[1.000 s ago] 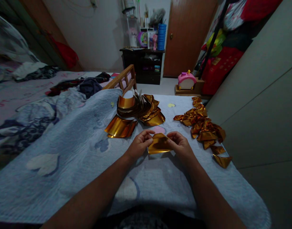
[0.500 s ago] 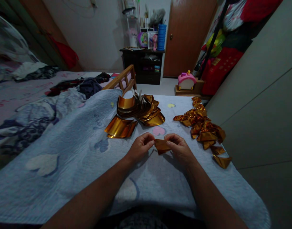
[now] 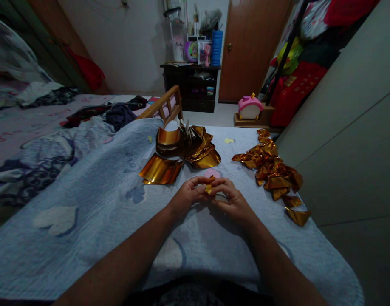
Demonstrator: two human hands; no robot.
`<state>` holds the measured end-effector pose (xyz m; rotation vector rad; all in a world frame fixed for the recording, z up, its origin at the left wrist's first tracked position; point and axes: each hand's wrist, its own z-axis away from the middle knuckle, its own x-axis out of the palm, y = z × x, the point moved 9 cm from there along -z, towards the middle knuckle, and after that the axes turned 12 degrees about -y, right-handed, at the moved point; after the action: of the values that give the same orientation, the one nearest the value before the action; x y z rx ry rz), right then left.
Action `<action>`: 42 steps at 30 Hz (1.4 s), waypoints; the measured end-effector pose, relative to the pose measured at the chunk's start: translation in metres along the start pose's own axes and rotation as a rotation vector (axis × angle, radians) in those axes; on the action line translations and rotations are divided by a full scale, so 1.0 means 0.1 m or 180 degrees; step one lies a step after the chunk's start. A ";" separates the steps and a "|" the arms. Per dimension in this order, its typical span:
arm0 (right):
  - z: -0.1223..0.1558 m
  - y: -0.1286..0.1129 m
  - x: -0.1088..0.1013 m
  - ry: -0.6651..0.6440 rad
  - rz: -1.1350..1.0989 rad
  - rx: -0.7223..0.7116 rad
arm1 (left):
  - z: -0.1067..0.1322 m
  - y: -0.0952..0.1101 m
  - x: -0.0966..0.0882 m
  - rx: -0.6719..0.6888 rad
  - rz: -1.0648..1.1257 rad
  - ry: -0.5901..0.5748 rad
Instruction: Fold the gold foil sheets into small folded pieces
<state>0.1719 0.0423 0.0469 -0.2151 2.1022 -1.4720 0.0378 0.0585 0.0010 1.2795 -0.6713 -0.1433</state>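
A small piece of gold foil paper [image 3: 209, 188] is pinched between my two hands, folded up and largely covered by the fingers. My left hand [image 3: 191, 193] grips its left side with thumb and fingertips. On the other side, my right hand [image 3: 228, 197] has its fingers curled over the foil, the thumb below. Beyond my left hand lies a fanned stack of gold foil sheets [image 3: 165, 169], some curved upward. Folded gold foil pieces [image 3: 271, 172] form a loose heap to the right of my right hand.
A pale blue quilt [image 3: 102, 238] with heart patterns covers the surface under my hands. Rumpled clothes and bedding [image 3: 55, 144] lie at left, beside a wooden rail [image 3: 163, 104]. A pink toy [image 3: 250, 107] stands on a box past the far edge. A pale cabinet [image 3: 351, 148] borders the right.
The foil piece, spread flat between my hands before, is now folded smaller. My right hand has moved left and closed in on my left hand, its fingers over the foil.
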 end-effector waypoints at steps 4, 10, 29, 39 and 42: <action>0.00 -0.04 0.10 -0.0130 0.0781 -0.0065 | -0.01 -0.03 -0.01 0.0006 -0.0081 -0.0021; 0.02 -0.03 0.04 0.0205 0.1102 -0.0094 | -0.02 -0.02 -0.07 0.0144 -0.0085 0.0058; 0.05 0.06 0.27 -0.0426 0.1975 0.0119 | -0.01 0.14 -0.10 0.0357 -0.2241 0.0408; 0.03 0.05 0.40 -0.0755 0.1996 0.0025 | -0.02 0.20 0.02 0.0542 -0.4051 0.0272; 0.02 0.02 0.41 -0.0727 0.1934 0.0018 | -0.04 0.17 0.01 0.0400 -0.4203 0.0150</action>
<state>0.1391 0.0235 0.0300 0.2334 1.7621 -1.0324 0.0362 0.0663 0.0165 1.6627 0.3096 -1.1482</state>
